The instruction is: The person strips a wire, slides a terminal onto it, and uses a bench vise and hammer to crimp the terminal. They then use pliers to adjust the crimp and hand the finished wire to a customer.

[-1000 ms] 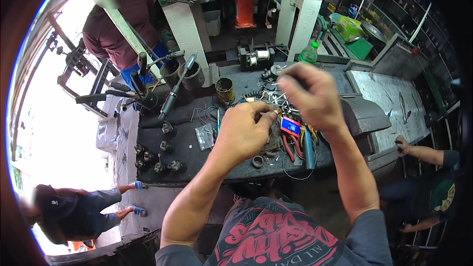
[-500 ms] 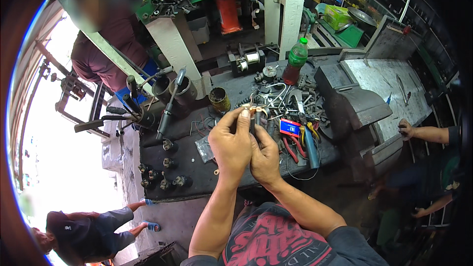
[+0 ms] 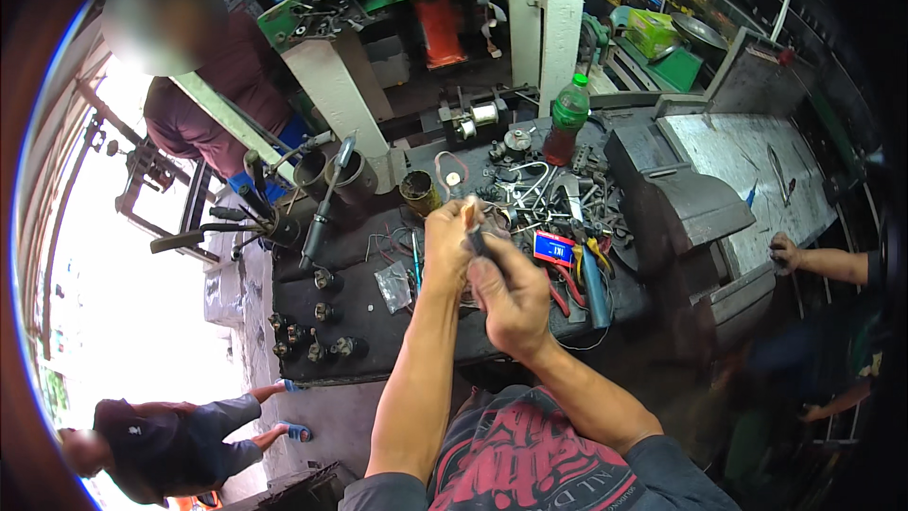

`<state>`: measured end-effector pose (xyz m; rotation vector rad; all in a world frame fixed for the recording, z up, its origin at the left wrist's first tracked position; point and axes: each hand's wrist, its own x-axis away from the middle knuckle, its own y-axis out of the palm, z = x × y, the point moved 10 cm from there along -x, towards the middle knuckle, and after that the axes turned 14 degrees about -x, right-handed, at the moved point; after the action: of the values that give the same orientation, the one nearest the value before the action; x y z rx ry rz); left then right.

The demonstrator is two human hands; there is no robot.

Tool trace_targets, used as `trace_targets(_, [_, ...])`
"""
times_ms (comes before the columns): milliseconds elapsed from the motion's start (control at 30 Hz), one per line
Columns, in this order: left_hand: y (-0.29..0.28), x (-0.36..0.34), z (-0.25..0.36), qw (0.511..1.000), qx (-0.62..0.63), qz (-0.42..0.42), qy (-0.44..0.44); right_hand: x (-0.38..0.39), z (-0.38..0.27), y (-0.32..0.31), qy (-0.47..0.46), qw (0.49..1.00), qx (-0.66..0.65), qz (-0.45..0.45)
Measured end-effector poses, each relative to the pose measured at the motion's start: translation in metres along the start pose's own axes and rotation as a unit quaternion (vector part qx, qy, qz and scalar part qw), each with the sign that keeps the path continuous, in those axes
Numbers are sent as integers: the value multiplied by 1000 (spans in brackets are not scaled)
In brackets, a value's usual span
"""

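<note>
Over the bench's near edge, my left hand (image 3: 448,244) is closed, its fingers and thumb pinched around a small part mostly hidden by them. A thin reddish wire (image 3: 439,163) loops up beyond that hand, near a small pale disc (image 3: 453,178); whether they are joined to the part I cannot tell. My right hand (image 3: 515,298) is wrapped round a short black rod-like piece (image 3: 479,244), whose far end meets my left fingers. Right of my hands lie a blue and red box (image 3: 553,247), red-handled pliers (image 3: 570,290) and a blue cylindrical tool (image 3: 596,289).
Several small dark cylindrical parts (image 3: 349,347) stand at the bench's left. Metal cups (image 3: 352,175), a rusty can (image 3: 419,191) and a green-capped bottle (image 3: 570,114) are farther back. A co-worker's hand (image 3: 783,253) rests by the metal plate at right; another person (image 3: 208,118) stands far left.
My left hand has turned and shifted slightly; my right hand has rolled over the black piece, which now tilts. The wire loop and pale disc now show beyond my hands.
</note>
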<state>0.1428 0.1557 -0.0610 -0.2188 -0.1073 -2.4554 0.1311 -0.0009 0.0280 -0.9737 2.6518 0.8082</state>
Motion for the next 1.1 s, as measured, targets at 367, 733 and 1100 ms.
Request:
trace_targets(367, [2, 78, 78, 991, -98, -45, 84, 7, -13, -26, 69, 996, 18, 49])
trace_targets(733, [22, 115, 98, 969, -189, -66, 145, 9, -32, -11, -116, 968, 223, 9])
trace_targets(1100, [-97, 189, 159, 943, -228, 84, 226, 86, 77, -50, 465, 822, 120, -306])
